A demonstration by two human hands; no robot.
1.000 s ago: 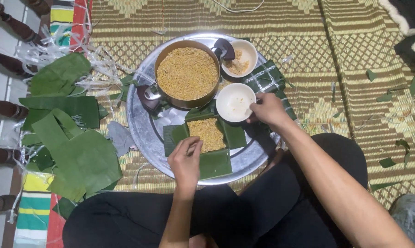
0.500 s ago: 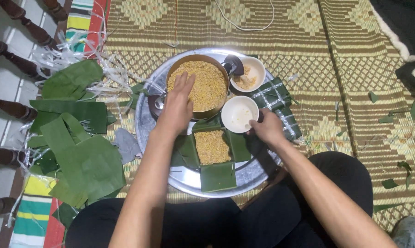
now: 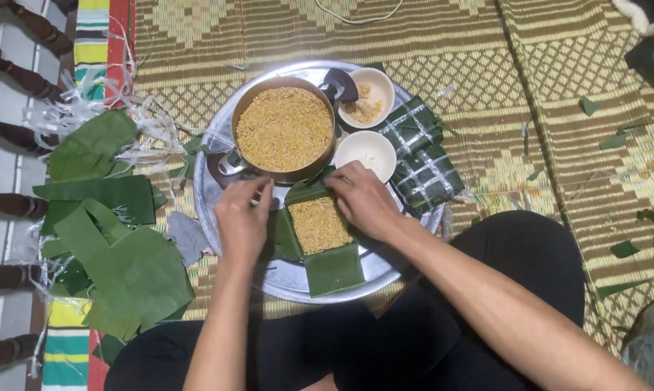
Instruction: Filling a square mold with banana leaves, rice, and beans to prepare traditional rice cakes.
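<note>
Green banana-leaf wrapper (image 3: 333, 269) filled with a square of yellow grain (image 3: 318, 224) lies open on the round silver metal tray (image 3: 283, 279), just in front of the brass pot of yellow grain (image 3: 284, 129). Left hand (image 3: 241, 221) rests at the wrapper's left flap, fingers loosely curled (holding nothing I can make out). Right hand (image 3: 363, 199) presses the far right flap, fingers together. Two tied green leaf parcels (image 3: 417, 152) sit beside a small white bowl (image 3: 367, 150).

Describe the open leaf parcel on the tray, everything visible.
The leaf parcel is a square mould of dark green leaf strips, flaps spread flat, packed level with yellowish grain. It lies on the round metal tray, just below the grain pot. The left hand touches its left side, the right hand its top right corner.
</note>
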